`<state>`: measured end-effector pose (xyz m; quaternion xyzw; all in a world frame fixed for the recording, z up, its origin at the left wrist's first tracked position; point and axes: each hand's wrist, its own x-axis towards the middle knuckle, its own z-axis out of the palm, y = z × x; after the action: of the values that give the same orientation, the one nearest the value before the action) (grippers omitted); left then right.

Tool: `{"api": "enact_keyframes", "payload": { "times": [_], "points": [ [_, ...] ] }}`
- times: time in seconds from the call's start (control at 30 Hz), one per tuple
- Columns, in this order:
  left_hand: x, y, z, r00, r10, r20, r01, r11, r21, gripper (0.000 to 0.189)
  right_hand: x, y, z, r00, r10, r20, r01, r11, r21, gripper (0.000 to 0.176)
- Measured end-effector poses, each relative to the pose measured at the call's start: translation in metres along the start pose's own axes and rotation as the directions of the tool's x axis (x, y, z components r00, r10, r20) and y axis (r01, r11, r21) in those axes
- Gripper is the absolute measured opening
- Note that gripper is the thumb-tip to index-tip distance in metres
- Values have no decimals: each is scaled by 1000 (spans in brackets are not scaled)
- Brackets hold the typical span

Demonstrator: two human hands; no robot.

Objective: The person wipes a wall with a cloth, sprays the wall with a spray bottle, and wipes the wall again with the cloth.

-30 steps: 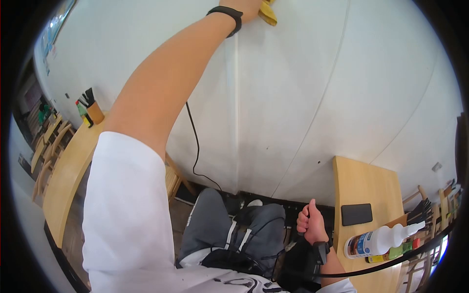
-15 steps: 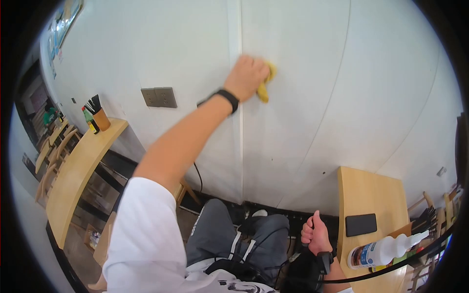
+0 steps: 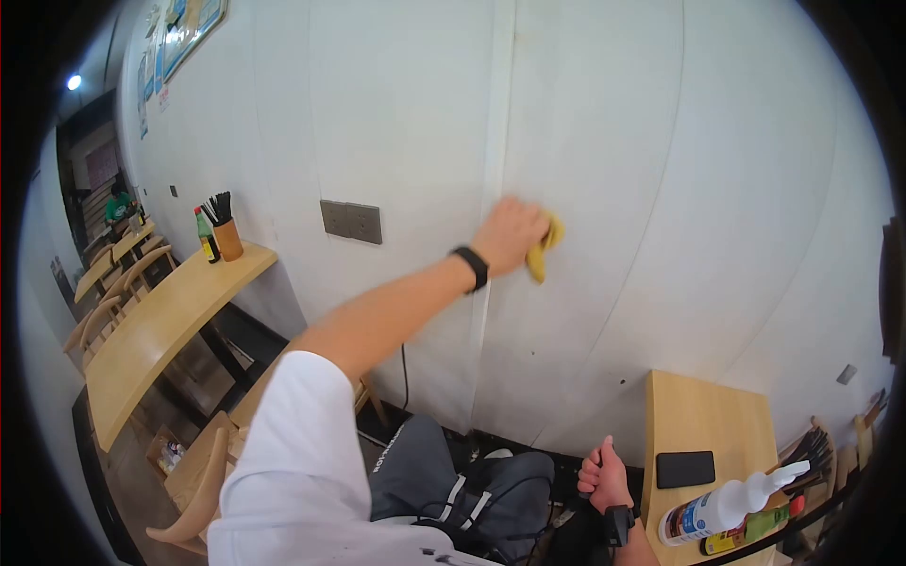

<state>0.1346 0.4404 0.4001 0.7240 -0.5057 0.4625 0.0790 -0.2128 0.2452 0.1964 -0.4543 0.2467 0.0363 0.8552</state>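
My left hand [image 3: 512, 234] is closed round a yellow cloth [image 3: 542, 253] and presses it to the white wall [image 3: 585, 141], just right of a vertical seam strip. Part of the cloth hangs below my fingers. Low on the right, my right hand [image 3: 604, 476] is curled with its thumb up, beside the edge of the right wooden table [image 3: 708, 406]. Something dark shows at its curled fingers, too small to make out.
A black phone [image 3: 685, 469], a white spray bottle [image 3: 727, 509] and a green bottle [image 3: 769, 521] are on the right table. The left table [image 3: 160, 325] holds a chopstick holder [image 3: 227, 240] and a sauce bottle [image 3: 207, 236]. A socket panel [image 3: 351, 222] is on the wall; a chair [image 3: 203, 491] stands lower left.
The view has shifted, so the wall and tables appear lower. My left hand, still with the cloth, appears lower and further right, still near the seam. My right hand keeps its pose.
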Motion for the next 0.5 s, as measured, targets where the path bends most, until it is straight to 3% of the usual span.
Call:
{"api": "enact_keyframes", "payload": {
  "times": [0.1,0.23,0.37,0.43,0.5],
  "points": [
    [73,-40,-73,979,-95,-181,128,975,180,17,3,1,-2,1000,13,-22,-13,1000,2,48],
    [130,-106,-113,958,-30,-286,127,937,326,21,12,6,-9,999,43,-22,-43,999,14,47],
    [118,-115,-100,965,-49,-257,127,946,299,19,13,6,-8,998,58,-36,-58,998,10,46],
    [92,-106,-79,973,40,-227,29,956,292,19,14,7,-5,995,78,-58,-77,997,24,46],
    [65,-97,-66,977,-2,-214,52,972,228,19,14,5,-2,993,85,-76,-83,996,34,47]
  ]
}}
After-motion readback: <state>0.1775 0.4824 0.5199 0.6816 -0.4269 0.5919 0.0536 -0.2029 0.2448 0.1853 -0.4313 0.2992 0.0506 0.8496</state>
